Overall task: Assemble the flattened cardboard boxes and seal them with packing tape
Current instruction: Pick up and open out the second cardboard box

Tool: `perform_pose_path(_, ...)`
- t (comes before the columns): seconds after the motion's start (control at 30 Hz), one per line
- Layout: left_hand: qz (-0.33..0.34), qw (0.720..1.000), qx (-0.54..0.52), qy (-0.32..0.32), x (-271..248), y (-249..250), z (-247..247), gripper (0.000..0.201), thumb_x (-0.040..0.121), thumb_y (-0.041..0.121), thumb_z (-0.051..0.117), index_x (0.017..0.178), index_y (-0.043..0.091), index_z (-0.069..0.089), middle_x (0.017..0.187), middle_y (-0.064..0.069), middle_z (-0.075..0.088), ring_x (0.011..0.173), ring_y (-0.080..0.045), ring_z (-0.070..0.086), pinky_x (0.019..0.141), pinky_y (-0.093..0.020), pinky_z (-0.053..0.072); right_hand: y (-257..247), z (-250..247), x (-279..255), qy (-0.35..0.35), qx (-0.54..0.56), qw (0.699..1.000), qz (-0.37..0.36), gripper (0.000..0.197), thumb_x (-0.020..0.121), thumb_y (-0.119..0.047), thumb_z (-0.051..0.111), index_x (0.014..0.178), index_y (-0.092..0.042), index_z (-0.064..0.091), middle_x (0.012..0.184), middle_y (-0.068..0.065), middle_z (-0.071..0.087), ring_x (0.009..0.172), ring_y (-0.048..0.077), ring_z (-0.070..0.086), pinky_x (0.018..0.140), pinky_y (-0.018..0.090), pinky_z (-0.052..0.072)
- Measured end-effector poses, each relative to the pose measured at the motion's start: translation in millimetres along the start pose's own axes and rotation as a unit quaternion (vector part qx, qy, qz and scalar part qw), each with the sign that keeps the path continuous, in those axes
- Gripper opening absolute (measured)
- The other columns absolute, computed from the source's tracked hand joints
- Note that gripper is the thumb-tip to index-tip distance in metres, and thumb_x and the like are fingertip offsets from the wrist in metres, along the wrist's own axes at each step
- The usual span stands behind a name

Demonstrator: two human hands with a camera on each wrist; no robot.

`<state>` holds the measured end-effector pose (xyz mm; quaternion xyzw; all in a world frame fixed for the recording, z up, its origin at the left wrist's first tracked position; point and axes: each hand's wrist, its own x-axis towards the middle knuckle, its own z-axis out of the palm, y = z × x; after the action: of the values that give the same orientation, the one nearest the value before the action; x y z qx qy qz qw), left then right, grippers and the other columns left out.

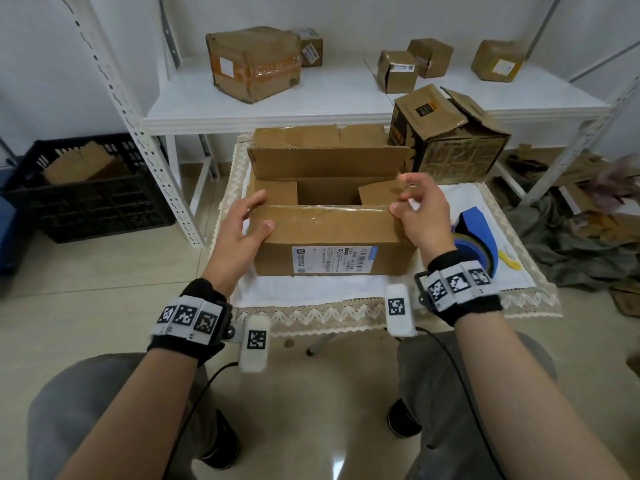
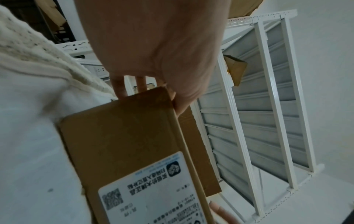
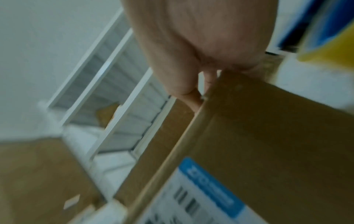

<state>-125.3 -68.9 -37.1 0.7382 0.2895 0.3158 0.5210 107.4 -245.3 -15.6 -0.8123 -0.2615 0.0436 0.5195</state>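
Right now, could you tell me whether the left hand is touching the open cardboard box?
Touching. The head view shows the left hand gripping the near-left corner of the cardboard box, thumb on the front flap, fingers over the top edge.
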Motion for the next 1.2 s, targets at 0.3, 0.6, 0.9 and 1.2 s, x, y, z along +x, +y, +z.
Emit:
perform_pose_path(0.3,-0.017,0.999,0.040,0.001,-1,15,-2,0.050,0.096,0.010,0.066,0.141,0.027,0.052,0.141,0.009,0.051,0.126,-0.013,0.048,0.111,-0.045,0.046,-28,49,-40,-0.118,-0.208,0.948,-0.208,0.028,0.097,-0.040,0.061,0.124,-0.034,0.061,0.115,-0.015,0.060,0.112,0.010,0.053,0.106,0.042,0.037)
perform_pose_path(0.6,0.081,0.901,0.423,-0.059,52,66,1,0.129,0.070,0.027,0.092,0.163,0.030,0.003,0.170,-0.003,0.010,0.157,-0.030,0.002,0.127,-0.051,0.005,-25,47,-44,-0.106,-0.192,0.954,-0.203,0.034,0.096,-0.044,0.064,0.128,-0.037,0.056,0.121,-0.017,0.063,0.114,0.010,0.052,0.099,0.036,0.035)
perform_pose_path(0.9,0.074,0.935,0.335,-0.091,37,50,5,0.066,0.087,0.016,0.079,0.146,0.024,0.050,0.135,0.001,0.067,0.128,-0.012,0.059,0.109,-0.024,0.035,-18,51,-52,0.015,-0.190,0.947,-0.260,0.078,0.084,-0.037,0.078,0.151,-0.026,0.039,0.150,0.004,0.041,0.148,0.029,0.024,0.121,0.058,0.021)
perform_pose_path(1.2,0.082,0.882,0.429,-0.178,37,49,20,0.066,0.099,0.047,0.059,0.157,0.029,0.033,0.153,-0.001,0.050,0.139,-0.029,0.046,0.115,-0.044,0.038,-20,45,-42,-0.086,-0.225,0.942,-0.232,0.047,0.101,-0.041,0.056,0.145,-0.031,0.043,0.129,-0.011,0.066,0.129,0.015,0.051,0.113,0.039,0.031)
